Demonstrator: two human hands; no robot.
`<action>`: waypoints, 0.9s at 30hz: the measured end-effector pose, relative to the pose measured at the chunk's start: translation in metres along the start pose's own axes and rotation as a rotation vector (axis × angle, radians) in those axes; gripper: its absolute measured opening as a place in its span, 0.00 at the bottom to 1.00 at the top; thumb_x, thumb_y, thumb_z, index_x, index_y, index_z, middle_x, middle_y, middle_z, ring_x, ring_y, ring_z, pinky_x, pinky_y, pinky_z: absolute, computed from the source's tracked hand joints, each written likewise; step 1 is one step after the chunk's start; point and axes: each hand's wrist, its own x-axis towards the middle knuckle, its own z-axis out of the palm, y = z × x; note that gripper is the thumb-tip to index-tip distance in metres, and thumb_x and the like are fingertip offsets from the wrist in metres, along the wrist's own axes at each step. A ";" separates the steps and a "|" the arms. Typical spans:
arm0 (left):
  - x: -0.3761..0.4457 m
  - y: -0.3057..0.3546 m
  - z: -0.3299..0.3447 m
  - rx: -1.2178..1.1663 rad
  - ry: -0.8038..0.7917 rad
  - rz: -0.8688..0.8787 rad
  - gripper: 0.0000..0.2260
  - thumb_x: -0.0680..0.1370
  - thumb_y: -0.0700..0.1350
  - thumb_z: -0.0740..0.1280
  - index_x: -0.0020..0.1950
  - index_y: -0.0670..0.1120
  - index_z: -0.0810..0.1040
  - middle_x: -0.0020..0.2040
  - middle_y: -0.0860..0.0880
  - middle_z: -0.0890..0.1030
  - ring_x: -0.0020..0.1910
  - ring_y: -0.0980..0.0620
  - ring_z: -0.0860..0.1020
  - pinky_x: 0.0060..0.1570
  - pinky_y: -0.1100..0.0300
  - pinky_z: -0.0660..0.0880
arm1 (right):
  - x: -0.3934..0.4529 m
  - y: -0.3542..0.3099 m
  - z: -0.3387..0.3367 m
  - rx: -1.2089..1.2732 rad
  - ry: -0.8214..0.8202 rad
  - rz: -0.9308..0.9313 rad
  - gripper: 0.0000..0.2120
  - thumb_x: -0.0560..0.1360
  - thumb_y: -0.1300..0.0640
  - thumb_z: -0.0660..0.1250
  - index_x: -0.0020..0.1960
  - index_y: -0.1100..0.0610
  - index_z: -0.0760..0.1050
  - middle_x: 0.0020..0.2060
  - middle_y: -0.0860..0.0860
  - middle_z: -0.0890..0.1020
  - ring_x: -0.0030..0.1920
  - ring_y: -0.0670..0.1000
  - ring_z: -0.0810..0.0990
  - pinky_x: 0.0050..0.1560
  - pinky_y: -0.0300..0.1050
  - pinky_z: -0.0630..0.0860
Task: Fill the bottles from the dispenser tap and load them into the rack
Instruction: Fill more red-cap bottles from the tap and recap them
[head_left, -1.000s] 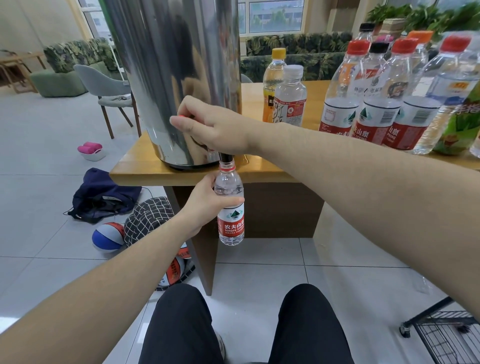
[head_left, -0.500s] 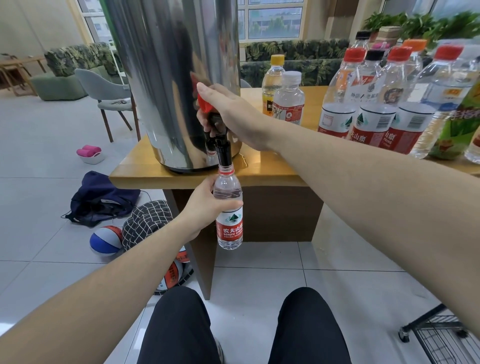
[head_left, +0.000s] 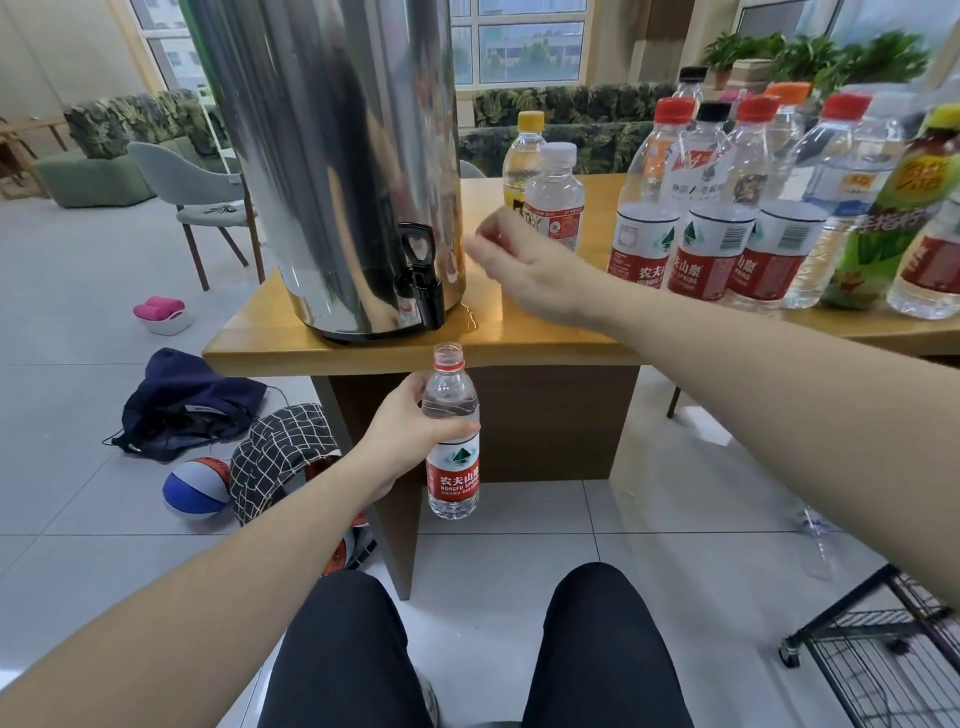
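1. Head view, background: pale tiled floor (head_left: 675, 519) fills the lower frame; a wooden table (head_left: 363, 353) crosses the centre, with green sofas and windows along the top.
2. Head view, dispenser: a tall polished steel dispenser (head_left: 332, 156) stands at upper centre on the table; its black tap (head_left: 421, 280) faces the camera near the table edge.
3. Head view, task item: a small clear plastic bottle with a red label (head_left: 452, 441), uncapped and upright, sits at frame centre just below the tap and table edge.
4. Left hand (head_left: 405, 431): fingers wrapped around the bottle's upper body.
5. Right hand (head_left: 524, 265): blurred, right of the tap, touching nothing; fingers appear loosely spread.
6. Handling judgement: thin walls will likely flex; grip mid-body, lightly, keeping it upright to avoid spills.
7. Lower right: black wire rack (head_left: 883, 660), partly visible.
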 end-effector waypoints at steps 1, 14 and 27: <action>-0.001 -0.001 0.002 -0.009 -0.007 -0.002 0.30 0.70 0.44 0.79 0.69 0.50 0.72 0.59 0.54 0.80 0.55 0.54 0.80 0.48 0.63 0.75 | -0.008 0.005 -0.001 -0.092 -0.079 -0.008 0.12 0.83 0.43 0.56 0.60 0.51 0.66 0.45 0.45 0.76 0.43 0.39 0.76 0.44 0.35 0.71; -0.009 0.029 0.030 0.048 -0.127 0.076 0.31 0.71 0.46 0.78 0.71 0.51 0.70 0.57 0.57 0.77 0.53 0.57 0.78 0.44 0.69 0.72 | -0.026 0.015 -0.010 -0.548 -0.477 -0.054 0.17 0.81 0.45 0.62 0.68 0.44 0.65 0.58 0.45 0.76 0.53 0.47 0.76 0.54 0.41 0.76; -0.009 0.048 0.043 0.007 -0.165 0.142 0.30 0.71 0.43 0.78 0.69 0.56 0.70 0.56 0.60 0.77 0.47 0.63 0.77 0.42 0.70 0.72 | -0.028 0.007 -0.019 -0.960 -0.426 -0.086 0.19 0.80 0.33 0.51 0.54 0.48 0.64 0.38 0.44 0.72 0.37 0.44 0.70 0.37 0.39 0.66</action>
